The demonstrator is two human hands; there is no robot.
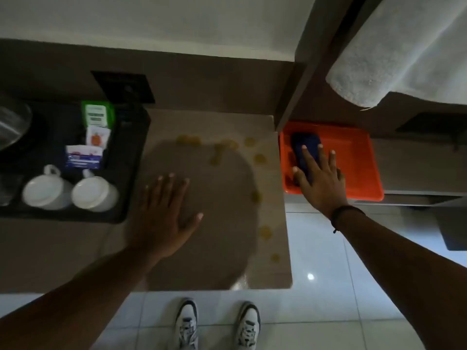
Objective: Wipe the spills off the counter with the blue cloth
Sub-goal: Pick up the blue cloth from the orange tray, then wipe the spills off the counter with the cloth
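Several yellowish spills (259,159) dot the brown counter (222,261), mostly along its back and right side. A dark blue cloth (306,145) lies folded in an orange tray (353,162) just right of the counter. My right hand (319,180) reaches into the tray with fingers spread flat on top of the cloth, thumb at its left edge; it is not closed around it. My left hand (166,213) rests flat on the counter, fingers apart, holding nothing.
A black tray (126,173) on the left holds two white cups (94,192) and sachets (97,117). A vertical panel (298,79) rises between counter and orange tray. A white towel (394,59) hangs above right. Tiled floor and my shoes (188,324) lie below.
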